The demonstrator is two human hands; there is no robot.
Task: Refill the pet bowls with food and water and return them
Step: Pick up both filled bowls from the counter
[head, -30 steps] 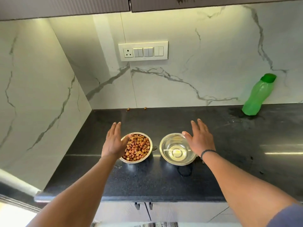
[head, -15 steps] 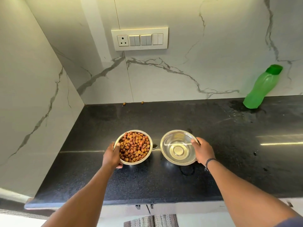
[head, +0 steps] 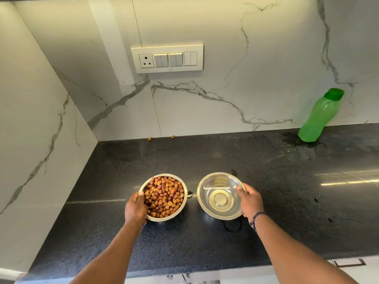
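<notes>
Two steel pet bowls sit side by side near the middle of the black counter (head: 287, 201). The left bowl (head: 164, 196) is full of brown kibble. My left hand (head: 136, 208) grips its left rim, thumb over the edge. The right bowl (head: 220, 195) holds clear water. My right hand (head: 251, 201) grips its right rim, thumb inside the edge. Whether the bowls rest on the counter or hang just above it I cannot tell.
A green plastic bottle (head: 320, 115) with its cap on stands at the back right against the marble wall, with a wet patch around its base. Two loose kibble pieces (head: 161, 138) lie at the back wall. A switch panel (head: 167, 58) is on the wall.
My hands went from hovering open beside the bowls to closing on their outer rims. The view has shifted nearer to the counter.
</notes>
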